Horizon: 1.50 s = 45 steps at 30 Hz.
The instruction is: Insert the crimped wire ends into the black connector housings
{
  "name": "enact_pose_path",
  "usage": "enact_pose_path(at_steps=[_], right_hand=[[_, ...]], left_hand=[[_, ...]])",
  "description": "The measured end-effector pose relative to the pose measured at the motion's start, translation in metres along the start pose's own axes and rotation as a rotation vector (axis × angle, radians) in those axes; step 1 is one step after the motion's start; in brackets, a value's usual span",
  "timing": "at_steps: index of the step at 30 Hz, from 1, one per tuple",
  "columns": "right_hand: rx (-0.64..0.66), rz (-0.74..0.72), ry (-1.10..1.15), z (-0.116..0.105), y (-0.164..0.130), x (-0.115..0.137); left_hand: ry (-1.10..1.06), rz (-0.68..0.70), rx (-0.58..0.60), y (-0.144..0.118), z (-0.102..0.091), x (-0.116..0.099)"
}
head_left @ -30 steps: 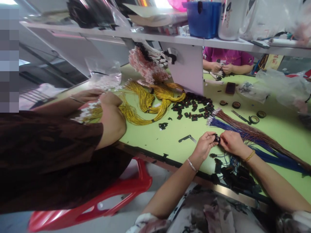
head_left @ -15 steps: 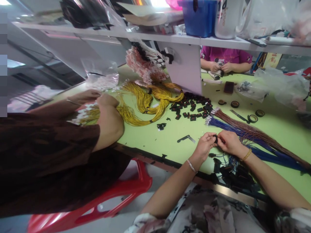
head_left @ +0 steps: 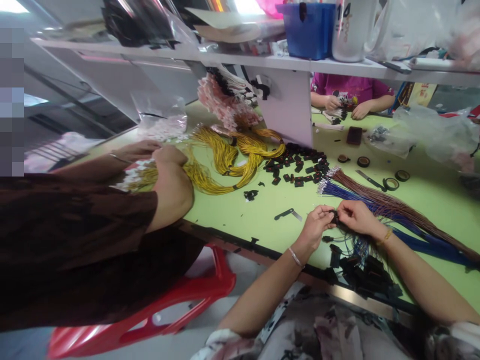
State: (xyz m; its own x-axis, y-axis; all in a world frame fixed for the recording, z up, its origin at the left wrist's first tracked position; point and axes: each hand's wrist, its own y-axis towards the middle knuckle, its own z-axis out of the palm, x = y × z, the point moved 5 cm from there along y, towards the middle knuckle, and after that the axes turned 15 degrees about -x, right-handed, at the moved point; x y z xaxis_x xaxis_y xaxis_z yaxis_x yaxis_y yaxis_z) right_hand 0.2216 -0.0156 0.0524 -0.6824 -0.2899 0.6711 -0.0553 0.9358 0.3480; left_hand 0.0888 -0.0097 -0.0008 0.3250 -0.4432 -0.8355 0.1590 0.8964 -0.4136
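Note:
My left hand (head_left: 317,224) pinches a small black plastic housing (head_left: 333,217) above the green table. Close beside it on the right, my right hand (head_left: 356,218) has its fingers closed at the housing; whether they grip a wire end is too small to make out. Beneath and in front of my hands lies a pile of black housings (head_left: 369,275) with thin wires. Bundles of blue wires (head_left: 408,240) and brown wires (head_left: 390,200) with metal ends stretch to the right. Many loose black housings (head_left: 298,165) are scattered beyond my hands.
An open folding blade (head_left: 288,214) lies left of my hands. Tape rolls (head_left: 391,184) sit at the back right. A co-worker's arm (head_left: 172,185) is at the left near yellow wire bundles (head_left: 240,175). A red stool (head_left: 221,280) stands below, a shelf (head_left: 240,57) above.
My right hand has shifted slightly and tilted at the housing, while my left keeps its pinch. Across the table, another person's hands have moved apart. The view has drifted slightly.

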Motion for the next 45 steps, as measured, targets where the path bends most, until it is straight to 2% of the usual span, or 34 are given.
enact_pose_path(at_steps=[3, 7, 9, 12, 17, 20, 21, 23, 24, 26, 27, 29, 31, 33, 36, 39, 42, 45], right_hand=[[0.120, 0.054, 0.014, -0.006, 0.006, -0.007], [0.225, -0.028, -0.275, 0.003, 0.001, -0.014], [0.202, -0.063, -0.367, 0.011, -0.001, -0.017], [0.166, -0.062, -0.388, 0.019, 0.003, -0.026], [0.096, -0.023, -0.406, 0.015, 0.014, -0.044], [0.024, -0.018, -0.370, 0.011, 0.010, -0.045], [-0.003, -0.018, -0.344, 0.010, 0.007, -0.044], [-0.041, -0.026, -0.294, 0.008, 0.002, -0.042], [-0.051, -0.032, -0.283, 0.008, 0.000, -0.041], [-0.061, -0.048, -0.288, 0.007, -0.001, -0.038], [-0.062, -0.057, -0.299, 0.006, -0.002, -0.037], [-0.049, -0.076, -0.328, 0.007, -0.001, -0.035], [-0.020, -0.099, -0.375, 0.009, -0.001, -0.033], [0.012, -0.109, -0.439, 0.011, -0.002, -0.032], [0.047, -0.094, -0.501, 0.012, -0.003, -0.032], [0.086, -0.095, -0.478, 0.009, -0.004, -0.031], [0.113, -0.112, -0.346, 0.003, -0.004, -0.028], [0.058, -0.066, -0.157, -0.005, -0.003, -0.027]], left_hand=[[0.136, 0.146, 0.085, -0.020, 0.007, -0.003], [0.401, 0.358, 0.258, -0.052, 0.022, 0.000], [0.522, 0.476, 0.287, -0.064, 0.029, 0.004], [0.670, 0.627, 0.352, -0.081, 0.044, 0.019], [0.801, 0.792, 0.473, -0.108, 0.069, 0.048], [0.727, 0.804, 0.492, -0.105, 0.070, 0.038], [0.677, 0.797, 0.477, -0.098, 0.066, 0.027], [0.586, 0.757, 0.365, -0.072, 0.050, -0.002], [0.542, 0.727, 0.249, -0.052, 0.037, -0.019], [0.514, 0.706, -0.074, -0.008, 0.004, -0.052], [0.567, 0.721, -0.216, 0.014, -0.012, -0.066], [0.771, 0.762, -0.385, 0.052, -0.035, -0.085], [0.972, 0.772, -0.377, 0.080, -0.046, -0.091], [1.056, 0.780, -0.352, 0.094, -0.053, -0.090], [1.145, 0.799, -0.349, 0.096, -0.057, -0.085], [1.194, 0.760, -0.342, 0.090, -0.061, -0.080], [1.092, 0.759, -0.325, 0.079, -0.064, -0.080], [0.816, 0.712, -0.328, 0.066, -0.065, -0.080]])
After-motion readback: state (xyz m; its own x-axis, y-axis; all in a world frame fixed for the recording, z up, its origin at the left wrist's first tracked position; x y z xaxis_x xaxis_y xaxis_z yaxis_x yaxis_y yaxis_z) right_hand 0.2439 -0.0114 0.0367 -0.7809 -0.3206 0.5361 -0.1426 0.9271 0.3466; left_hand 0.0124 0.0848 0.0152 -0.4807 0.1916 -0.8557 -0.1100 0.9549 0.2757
